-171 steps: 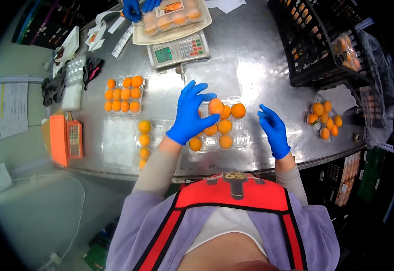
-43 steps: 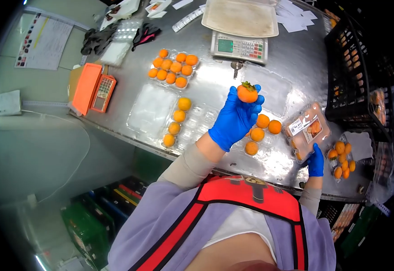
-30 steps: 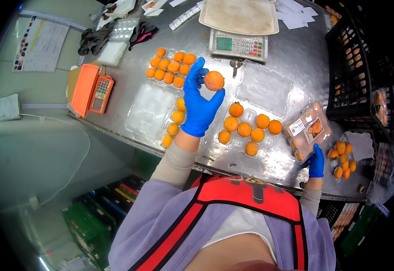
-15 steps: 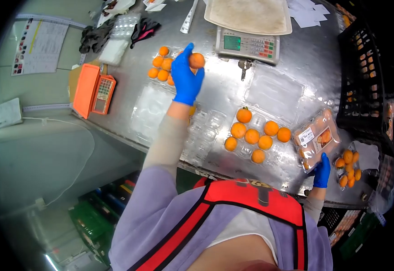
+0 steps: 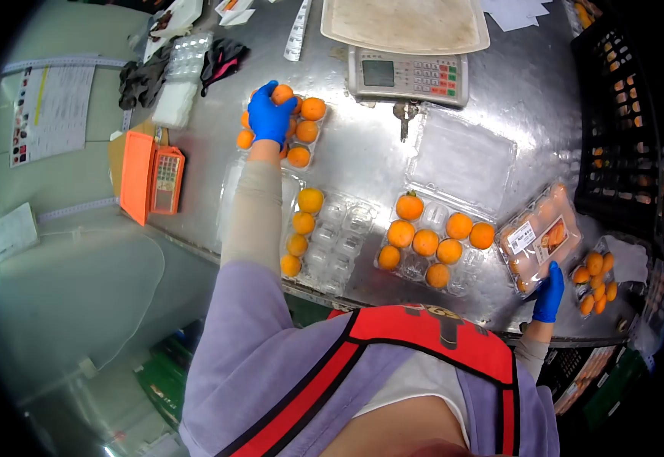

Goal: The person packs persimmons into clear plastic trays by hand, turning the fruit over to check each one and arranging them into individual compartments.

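Note:
My left hand [image 5: 269, 114], in a blue glove, has its fingers round an orange fruit [image 5: 282, 94] at the far left tray [image 5: 315, 146] of orange fruit. My right hand [image 5: 550, 293], also gloved in blue, grips the near edge of a closed, labelled clear pack [image 5: 543, 238] of fruit. Between the hands lies an open clear tray [image 5: 460, 283] with several orange fruits and some bare hollows; its lid [image 5: 465, 160] is folded back. Left of it, another clear tray [image 5: 336, 236] has fruit only along its left column.
A scale [image 5: 408, 75] with a pale platform [image 5: 404, 23] stands at the back. On the right are a black crate [image 5: 617, 129] and a small group of fruit [image 5: 595, 282]. An orange case with a calculator [image 5: 149, 177] and dark gloves [image 5: 221, 62] lie left.
My left hand has carried the fruit leftward from above the middle to the far left tray. My right hand stays on the closed pack. The view has shifted slightly.

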Tool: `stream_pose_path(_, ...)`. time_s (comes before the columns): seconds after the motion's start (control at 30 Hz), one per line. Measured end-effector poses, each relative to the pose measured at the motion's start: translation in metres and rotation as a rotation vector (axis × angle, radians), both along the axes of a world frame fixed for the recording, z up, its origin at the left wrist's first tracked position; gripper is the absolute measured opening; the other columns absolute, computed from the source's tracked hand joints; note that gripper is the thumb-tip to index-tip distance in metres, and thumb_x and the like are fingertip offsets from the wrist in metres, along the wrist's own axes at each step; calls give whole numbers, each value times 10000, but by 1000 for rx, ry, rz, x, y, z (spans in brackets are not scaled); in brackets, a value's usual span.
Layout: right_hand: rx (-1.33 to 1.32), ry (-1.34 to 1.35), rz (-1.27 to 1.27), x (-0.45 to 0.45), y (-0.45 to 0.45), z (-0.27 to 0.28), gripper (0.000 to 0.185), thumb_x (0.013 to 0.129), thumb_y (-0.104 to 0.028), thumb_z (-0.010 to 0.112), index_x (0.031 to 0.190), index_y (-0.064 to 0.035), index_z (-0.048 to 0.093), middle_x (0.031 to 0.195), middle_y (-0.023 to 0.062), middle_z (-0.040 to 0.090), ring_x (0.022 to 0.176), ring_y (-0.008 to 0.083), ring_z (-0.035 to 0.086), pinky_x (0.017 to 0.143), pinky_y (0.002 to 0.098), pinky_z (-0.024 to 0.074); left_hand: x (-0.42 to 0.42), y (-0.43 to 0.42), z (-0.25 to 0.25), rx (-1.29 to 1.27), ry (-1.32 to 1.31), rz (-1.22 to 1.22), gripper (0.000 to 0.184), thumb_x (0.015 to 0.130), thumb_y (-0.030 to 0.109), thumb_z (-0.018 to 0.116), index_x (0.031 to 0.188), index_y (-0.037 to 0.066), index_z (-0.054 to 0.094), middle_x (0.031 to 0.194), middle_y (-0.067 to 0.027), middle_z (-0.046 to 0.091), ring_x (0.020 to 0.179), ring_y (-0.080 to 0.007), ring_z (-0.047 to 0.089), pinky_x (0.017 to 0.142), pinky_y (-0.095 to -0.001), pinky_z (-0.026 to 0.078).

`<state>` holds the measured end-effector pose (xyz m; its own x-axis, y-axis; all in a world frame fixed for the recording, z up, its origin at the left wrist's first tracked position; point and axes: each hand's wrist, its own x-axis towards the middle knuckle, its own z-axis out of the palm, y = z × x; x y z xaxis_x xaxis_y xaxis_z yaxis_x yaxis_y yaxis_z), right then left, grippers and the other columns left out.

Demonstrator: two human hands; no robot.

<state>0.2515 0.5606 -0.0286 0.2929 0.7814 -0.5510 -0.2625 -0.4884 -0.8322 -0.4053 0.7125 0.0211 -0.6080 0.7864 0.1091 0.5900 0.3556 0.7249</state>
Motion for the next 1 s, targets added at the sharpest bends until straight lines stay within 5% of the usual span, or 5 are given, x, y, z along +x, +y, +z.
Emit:
stream_pose_path(0.33, -7, -101, 28, 8, -1, 6, 256, 907, -269, 557, 984, -28, 598, 938, 13, 575, 860, 110, 523, 773, 246, 419, 55, -3, 68, 110, -459, -437, 531, 768, 99, 696, 1252, 17, 496, 1208, -92, 553, 1066, -183, 545, 914, -306, 442)
stream_pose_path(0.43, -392, -544, 348, 5, 17, 44, 309, 899, -272, 578, 1054, -6, 598, 903, 3, 562, 832, 102, 524, 753, 240, 426, 114, -22, 103, 269, -618, -702, 677, 727, 56, 714, 1323, 4, 398, 1343, -96, 439, 1172, -202, 472, 962, -316, 415)
stream_pose_path(0.5, 107, -1205, 288, -8, 22, 61, 367, 897, -214, 588, 1184, 11, 551, 940, 22, 574, 841, 107, 530, 766, 239, 434, 144, -33, 108, 314, -717, -800, 770, 663, 60, 764, 1333, 15, 387, 1353, -98, 432, 1186, -199, 462, 971, -314, 411)
stream_pose_path(0.9, 456, 361, 680, -213, 91, 161, 640, 852, -129, 587, 1415, -54, 293, 1135, 106, 569, 1023, 141, 534, 939, 286, 410, 234, -61, 101, 307, -1050, -793, 878, 601, 72, 814, 1354, 44, 363, 1382, -82, 409, 1175, -184, 474, 971, -314, 417)
stream_pose_path(1.0, 447, 577, 623, -236, 95, 152, 654, 859, -148, 598, 1423, -69, 275, 1191, 121, 547, 1072, 165, 535, 941, 300, 418, 240, -63, 100, 293, -647, -924, 751, 639, 65, 795, 1289, 39, 419, 1352, -127, 443, 1171, -225, 491, 983, -357, 397)
